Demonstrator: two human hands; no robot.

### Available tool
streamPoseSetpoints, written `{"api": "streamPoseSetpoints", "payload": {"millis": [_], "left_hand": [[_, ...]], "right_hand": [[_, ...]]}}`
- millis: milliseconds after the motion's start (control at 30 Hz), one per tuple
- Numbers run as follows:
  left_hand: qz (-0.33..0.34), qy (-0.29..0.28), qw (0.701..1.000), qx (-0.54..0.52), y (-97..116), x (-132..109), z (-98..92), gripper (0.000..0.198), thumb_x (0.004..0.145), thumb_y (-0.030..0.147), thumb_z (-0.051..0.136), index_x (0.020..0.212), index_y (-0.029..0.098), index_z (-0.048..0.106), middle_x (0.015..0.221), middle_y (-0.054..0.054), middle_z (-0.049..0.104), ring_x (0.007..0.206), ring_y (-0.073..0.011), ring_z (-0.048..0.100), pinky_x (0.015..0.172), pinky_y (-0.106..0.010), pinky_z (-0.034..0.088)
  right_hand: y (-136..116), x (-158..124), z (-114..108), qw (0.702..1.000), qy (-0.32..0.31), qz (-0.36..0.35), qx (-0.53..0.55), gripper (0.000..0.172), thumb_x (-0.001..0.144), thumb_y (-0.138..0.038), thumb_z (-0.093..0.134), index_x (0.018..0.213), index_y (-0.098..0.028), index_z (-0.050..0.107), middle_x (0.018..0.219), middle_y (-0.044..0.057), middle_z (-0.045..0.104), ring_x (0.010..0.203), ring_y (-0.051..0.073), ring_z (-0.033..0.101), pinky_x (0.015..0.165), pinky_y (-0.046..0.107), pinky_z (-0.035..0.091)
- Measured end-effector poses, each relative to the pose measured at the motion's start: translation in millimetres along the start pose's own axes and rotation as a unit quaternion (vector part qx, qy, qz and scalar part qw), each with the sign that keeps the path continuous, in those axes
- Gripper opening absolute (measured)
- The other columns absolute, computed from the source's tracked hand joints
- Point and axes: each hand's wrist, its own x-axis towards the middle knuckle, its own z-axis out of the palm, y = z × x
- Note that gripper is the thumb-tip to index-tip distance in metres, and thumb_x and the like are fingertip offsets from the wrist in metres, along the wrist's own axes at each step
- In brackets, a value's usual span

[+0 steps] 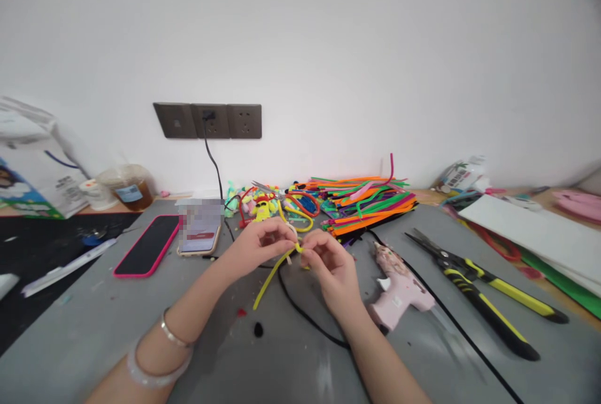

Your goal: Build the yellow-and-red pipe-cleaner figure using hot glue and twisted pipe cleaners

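Between my two hands is a yellow pipe cleaner [271, 280], bent where the fingertips meet, with one long end hanging down to the left. My left hand [266, 242] pinches it between thumb and fingers. Pressed close on the other side, my right hand [331, 266] is closed on the same pipe cleaner near the bend. A small pale piece shows by the fingertips, too small to make out. Just behind the hands lies a yellow figure [263, 208] made of fuzzy material.
A pink glue gun [399, 291] and yellow-black pliers-like shears [474, 285] lie at right. Colourful pipe cleaners [370, 203] are heaped behind. Two phones, one pink-cased [149, 246] and one lit [201, 228], lie left. A black cable [310, 319] runs beneath my hands.
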Motion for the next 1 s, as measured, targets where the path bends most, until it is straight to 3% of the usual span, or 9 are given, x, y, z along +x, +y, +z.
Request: {"api": "streamPoseSetpoints", "payload": {"millis": [100, 233, 433, 600, 767, 1000], "left_hand": [[-0.032, -0.002, 0.999, -0.012, -1, 2, 1.1, 0.024, 0.087, 0.038, 0.064, 0.083, 0.014, 0.067, 0.083, -0.003, 0.061, 0.076, -0.0132, 0.053, 0.068, -0.024, 0.041], [-0.047, -0.013, 0.998, -0.043, 2, 2, 1.3, 0.027, 0.085, 0.040, 0.066, 0.079, 0.014, 0.065, 0.079, -0.001, 0.059, 0.071, -0.0119, 0.049, 0.066, -0.023, 0.038], [-0.060, -0.011, 0.996, -0.061, 2, 0, 2.9, 0.030, 0.084, 0.043, 0.067, 0.081, 0.014, 0.066, 0.080, -0.001, 0.058, 0.071, -0.0118, 0.048, 0.066, -0.024, 0.038], [-0.072, -0.024, 0.995, -0.058, -1, 0, 3.1, 0.031, 0.083, 0.044, 0.069, 0.080, 0.014, 0.064, 0.075, 0.002, 0.051, 0.067, -0.0100, 0.042, 0.061, -0.023, 0.033], [-0.064, -0.031, 0.995, -0.071, 2, -1, 1.2, 0.032, 0.084, 0.044, 0.068, 0.077, 0.014, 0.062, 0.076, 0.001, 0.050, 0.070, -0.0106, 0.044, 0.063, -0.023, 0.035], [-0.133, -0.096, 0.981, -0.106, 11, -2, -9.2, 0.035, 0.078, 0.047, 0.072, 0.073, 0.013, 0.062, 0.064, 0.005, 0.043, 0.057, -0.0071, 0.032, 0.052, -0.021, 0.024]], "right_hand": [[-4, -1, 1, 0.992, 0.023, -0.073, -0.101, 0.015, 0.093, -0.032, 0.060, 0.081, -0.023, 0.061, 0.080, 0.003, 0.060, 0.076, 0.019, 0.057, 0.065, 0.029, 0.045], [-6, -2, 2, 0.982, 0.012, -0.107, -0.155, 0.012, 0.094, -0.024, 0.058, 0.082, -0.023, 0.060, 0.081, 0.003, 0.060, 0.076, 0.019, 0.056, 0.064, 0.030, 0.043], [-5, -2, 2, 0.978, 0.043, -0.109, -0.171, 0.012, 0.094, -0.023, 0.056, 0.082, -0.023, 0.058, 0.079, 0.003, 0.058, 0.072, 0.018, 0.054, 0.061, 0.029, 0.041], [-7, -1, 3, 0.975, 0.013, -0.116, -0.191, 0.014, 0.092, -0.016, 0.057, 0.080, -0.022, 0.057, 0.075, 0.000, 0.056, 0.064, 0.015, 0.048, 0.058, 0.027, 0.039], [-10, -1, 3, 0.971, -0.009, -0.128, -0.204, 0.015, 0.093, -0.015, 0.053, 0.081, -0.022, 0.059, 0.075, 0.001, 0.057, 0.066, 0.015, 0.050, 0.058, 0.027, 0.039], [-5, -2, 4, 0.985, -0.023, -0.092, -0.145, 0.008, 0.090, -0.025, 0.064, 0.082, -0.023, 0.063, 0.079, 0.002, 0.061, 0.066, 0.016, 0.054, 0.056, 0.027, 0.042]]}}
